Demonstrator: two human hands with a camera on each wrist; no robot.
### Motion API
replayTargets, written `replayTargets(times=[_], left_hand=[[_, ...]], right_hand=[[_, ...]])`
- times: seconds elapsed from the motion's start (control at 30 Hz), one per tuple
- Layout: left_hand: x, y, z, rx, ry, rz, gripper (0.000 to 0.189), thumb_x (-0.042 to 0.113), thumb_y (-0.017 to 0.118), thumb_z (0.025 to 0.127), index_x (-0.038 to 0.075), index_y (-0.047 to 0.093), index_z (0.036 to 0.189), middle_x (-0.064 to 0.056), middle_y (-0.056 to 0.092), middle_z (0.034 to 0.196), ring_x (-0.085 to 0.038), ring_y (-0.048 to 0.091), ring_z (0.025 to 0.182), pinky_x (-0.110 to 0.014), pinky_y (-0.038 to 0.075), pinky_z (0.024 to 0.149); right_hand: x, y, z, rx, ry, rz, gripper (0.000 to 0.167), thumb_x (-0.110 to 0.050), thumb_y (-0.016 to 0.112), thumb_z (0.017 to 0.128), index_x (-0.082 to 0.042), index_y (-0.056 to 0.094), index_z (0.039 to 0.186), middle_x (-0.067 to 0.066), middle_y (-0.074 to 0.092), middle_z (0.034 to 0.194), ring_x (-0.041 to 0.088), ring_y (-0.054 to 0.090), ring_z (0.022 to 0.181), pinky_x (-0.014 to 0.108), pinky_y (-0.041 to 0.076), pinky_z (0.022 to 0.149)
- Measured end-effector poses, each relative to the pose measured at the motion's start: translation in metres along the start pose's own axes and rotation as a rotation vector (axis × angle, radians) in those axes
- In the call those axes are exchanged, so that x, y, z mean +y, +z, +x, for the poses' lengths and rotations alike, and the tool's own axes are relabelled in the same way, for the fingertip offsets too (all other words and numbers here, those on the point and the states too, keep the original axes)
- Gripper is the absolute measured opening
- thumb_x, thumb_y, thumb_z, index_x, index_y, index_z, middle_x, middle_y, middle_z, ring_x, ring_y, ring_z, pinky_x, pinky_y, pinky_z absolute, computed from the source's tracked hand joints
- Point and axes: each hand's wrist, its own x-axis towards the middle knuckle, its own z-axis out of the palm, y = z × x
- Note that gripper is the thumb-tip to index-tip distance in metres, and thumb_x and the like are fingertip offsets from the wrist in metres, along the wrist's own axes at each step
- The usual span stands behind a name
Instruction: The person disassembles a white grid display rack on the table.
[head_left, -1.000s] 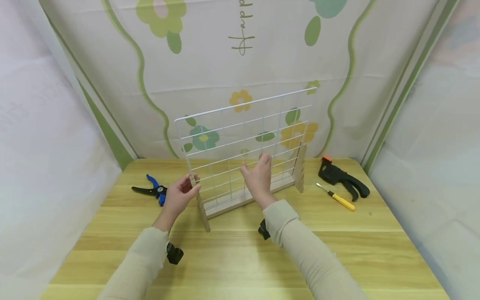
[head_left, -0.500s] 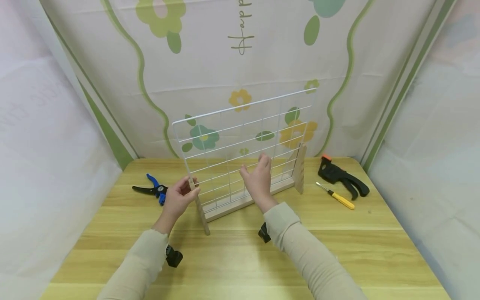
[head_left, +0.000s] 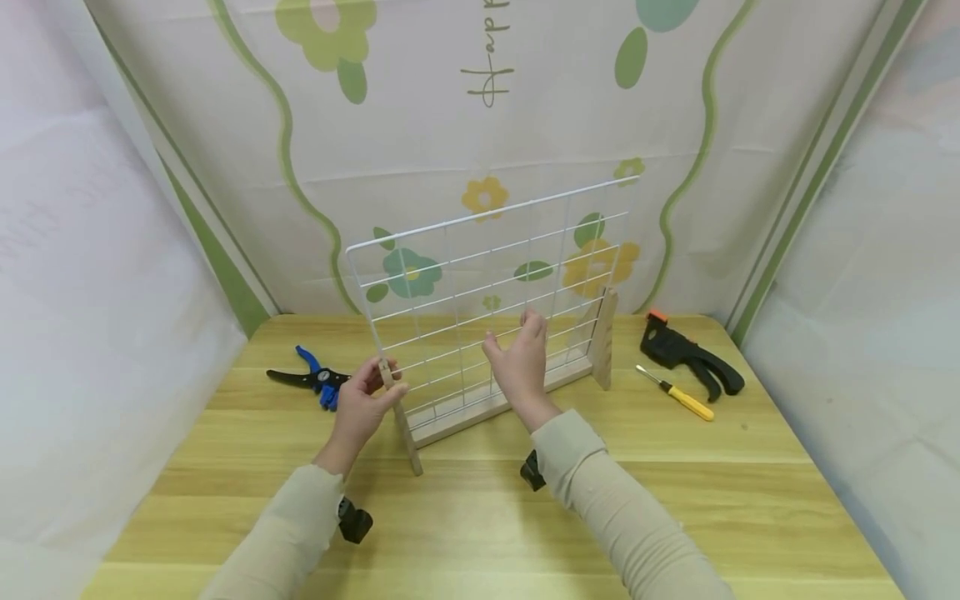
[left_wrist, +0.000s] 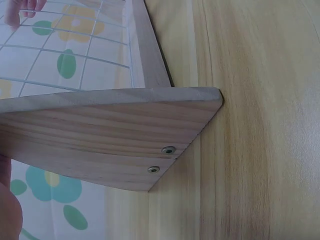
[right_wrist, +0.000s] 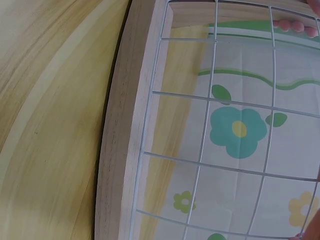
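Note:
A white wire grid (head_left: 487, 247) stands in a wooden frame with a base bar (head_left: 480, 412) and two side panels. My left hand (head_left: 363, 404) grips the upper end of the left side panel (head_left: 408, 446), where the grid's edge meets it. Seen from the left wrist, that side panel (left_wrist: 105, 127) has two metal bolts (left_wrist: 168, 150) near its lower edge. My right hand (head_left: 521, 362) pinches the grid near its middle, thumb on the near side. Only its fingertips show at the lower right corner of the right wrist view, and the right side panel (head_left: 603, 342) is untouched.
Blue-and-black pliers (head_left: 318, 377) lie left of the frame on the wooden table (head_left: 450, 533). To the right are a yellow-handled screwdriver (head_left: 678, 393) and a black clamp (head_left: 686, 354) with an orange tip. A flower-print cloth (head_left: 420, 125) hangs behind the table.
The frame's left end has edged slightly toward me, with my left hand moving along with it. My right hand keeps its place on the grid.

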Motion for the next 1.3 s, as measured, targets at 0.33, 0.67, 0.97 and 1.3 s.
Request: replayTargets(times=[0.33,0.67,0.97,1.3], left_hand=[[-0.013,0.002,0.001,-0.011,-0.025,-0.025,0.032,0.002,0.067,0.083,0.000,0.057,0.112,-0.023,0.059,0.112,-0.018,0.061,0.102,-0.020,0.050,0.081],[0.014,0.003,-0.006,0.022,0.063,0.113,0.029,-0.006,0.067,0.079,-0.008,0.058,0.107,-0.020,0.066,0.095,-0.028,0.065,0.094,-0.030,0.052,0.078],[0.015,0.001,-0.006,0.004,0.107,0.142,0.028,-0.006,0.068,0.078,-0.008,0.058,0.104,-0.025,0.066,0.093,-0.032,0.065,0.091,-0.038,0.054,0.074],[0.013,0.001,-0.003,0.009,0.142,0.133,0.027,-0.007,0.069,0.076,-0.010,0.059,0.101,-0.023,0.066,0.087,-0.030,0.066,0.087,-0.036,0.054,0.074]], right_hand=[[0.001,0.001,0.000,0.010,-0.009,0.003,0.063,-0.023,0.063,0.083,0.004,0.029,0.129,0.020,0.037,0.126,0.034,0.044,0.114,0.040,0.046,0.092],[0.004,0.003,0.002,0.035,-0.043,0.017,0.064,-0.020,0.066,0.080,0.004,0.031,0.128,0.017,0.040,0.120,0.038,0.048,0.108,0.040,0.046,0.091],[0.004,0.002,0.002,0.104,-0.044,0.025,0.065,-0.022,0.070,0.077,0.003,0.038,0.128,0.016,0.048,0.119,0.035,0.050,0.111,0.040,0.043,0.097],[0.003,0.002,0.005,0.140,-0.036,0.032,0.066,-0.027,0.070,0.076,0.004,0.041,0.126,0.016,0.051,0.115,0.035,0.053,0.106,0.043,0.047,0.090]])
